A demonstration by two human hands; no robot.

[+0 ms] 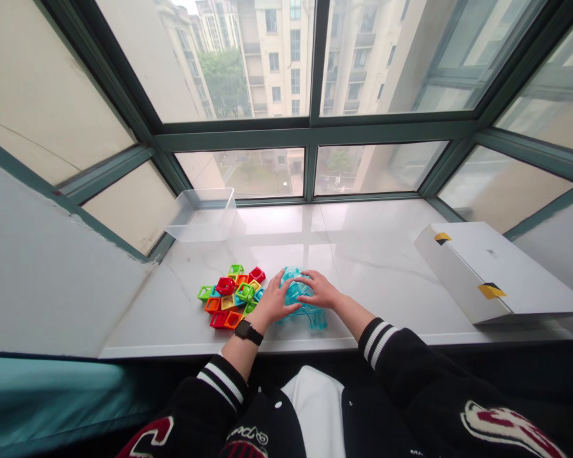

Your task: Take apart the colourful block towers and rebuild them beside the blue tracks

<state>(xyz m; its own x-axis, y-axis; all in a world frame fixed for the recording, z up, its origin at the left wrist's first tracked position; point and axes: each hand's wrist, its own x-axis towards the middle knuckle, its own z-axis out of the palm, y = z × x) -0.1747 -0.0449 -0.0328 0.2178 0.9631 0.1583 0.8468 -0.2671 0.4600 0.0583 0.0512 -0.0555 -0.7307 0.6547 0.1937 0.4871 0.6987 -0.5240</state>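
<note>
A see-through turquoise plastic piece with short legs rests on the white sill near its front edge; its exact kind I cannot make out. My left hand, wearing a black watch, grips its left side with thumb and fingers bent around it. From the right, my right hand holds it too, fingers spread across the top. Both hands cover much of the piece. Just left of my left hand lies a heap of hollow square toy blocks in red, orange, yellow, green and blue, some touching or overlapping.
A clear plastic bin stands at the back left by the window. On the right lies a large white box with yellow-and-black tabs. Green window frames enclose the marble sill behind and at both sides.
</note>
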